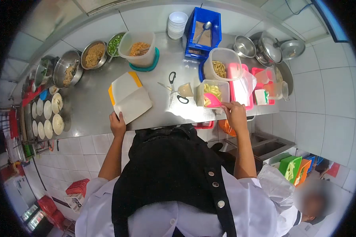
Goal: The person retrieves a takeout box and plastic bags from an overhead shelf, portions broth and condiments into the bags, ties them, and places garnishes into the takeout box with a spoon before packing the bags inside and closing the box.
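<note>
My left hand (118,125) grips the near left corner of an unfolded white paper food wrapper (133,103) with yellow edges, which lies on the steel table. In my right hand (235,115) is the handle of a pink scoop (212,99). Its bowl rests among pale yellow-green cut pieces (212,89) inside a square clear plastic tub (224,91). Between my hands lie black-handled scissors (172,78) and a small bag of tan stuff (185,90). Behind the square tub, a taller clear tub (234,68) contains brownish pieces.
Steel bowls of food (93,55) and a tub of orange crumbs (137,41) line the back left. Stacked white bowls (177,24) and a blue bin (215,20) stand behind. Small filled bowls (48,110) sit at the left end. Another person (310,201) is at the lower right.
</note>
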{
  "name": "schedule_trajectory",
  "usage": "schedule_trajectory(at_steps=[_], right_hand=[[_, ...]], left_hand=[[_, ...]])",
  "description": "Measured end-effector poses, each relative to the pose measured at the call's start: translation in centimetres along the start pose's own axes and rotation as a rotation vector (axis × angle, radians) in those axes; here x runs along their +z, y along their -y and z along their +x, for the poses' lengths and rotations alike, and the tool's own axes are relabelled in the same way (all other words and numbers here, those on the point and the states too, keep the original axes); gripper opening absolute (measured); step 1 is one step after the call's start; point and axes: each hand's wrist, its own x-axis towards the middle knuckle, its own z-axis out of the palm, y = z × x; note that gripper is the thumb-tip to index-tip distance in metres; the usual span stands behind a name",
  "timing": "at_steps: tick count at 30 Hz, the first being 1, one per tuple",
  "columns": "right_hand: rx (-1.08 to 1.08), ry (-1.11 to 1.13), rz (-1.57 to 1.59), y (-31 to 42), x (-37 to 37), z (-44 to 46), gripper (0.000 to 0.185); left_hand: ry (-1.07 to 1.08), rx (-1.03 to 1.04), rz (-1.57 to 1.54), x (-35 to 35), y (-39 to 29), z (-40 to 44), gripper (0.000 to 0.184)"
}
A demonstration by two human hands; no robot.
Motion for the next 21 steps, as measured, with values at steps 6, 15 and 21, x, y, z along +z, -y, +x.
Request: schedule_trajectory(at_steps=[6, 15, 21], right_hand=[[0.034, -0.005, 0.101, -1.7, -0.9, 0.3, 0.025], [0.108, -0.181, 0.127, -2.7, -0.3, -0.3, 0.023], [0.033, -0.069, 0.122, -0.9, 0.5, -1.3, 0.022]], left_hand=[[0.007, 0.017, -0.004, -0.3, -0.1, -0.1, 0.03], [0.005, 0.004, -0.012, -0.3, -0.2, -0.1, 0.031], [0.018, -0.019, 0.0, -0.6, -0.7, 0.0, 0.034]])
